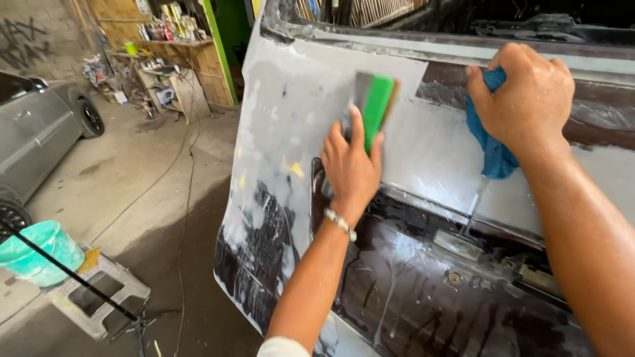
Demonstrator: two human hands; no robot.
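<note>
A car body panel [284, 119], coated in pale grey filler with dark wet patches low down, fills the middle of the head view. My left hand [350, 165] presses a green sanding block [376, 106] flat against the grey coat. My right hand [522, 92] is clenched around a blue cloth [493, 149], which hangs down against the panel further right. Water streaks run down the dark lower part of the panel [423, 291].
A turquoise bucket [36, 251] sits on a white plastic stool [99, 294] at the lower left, with a thin black rod [73, 274] across it. A grey car [40, 125] stands at the far left. Cluttered wooden shelves [172, 59] and a cable [188, 172] lie behind.
</note>
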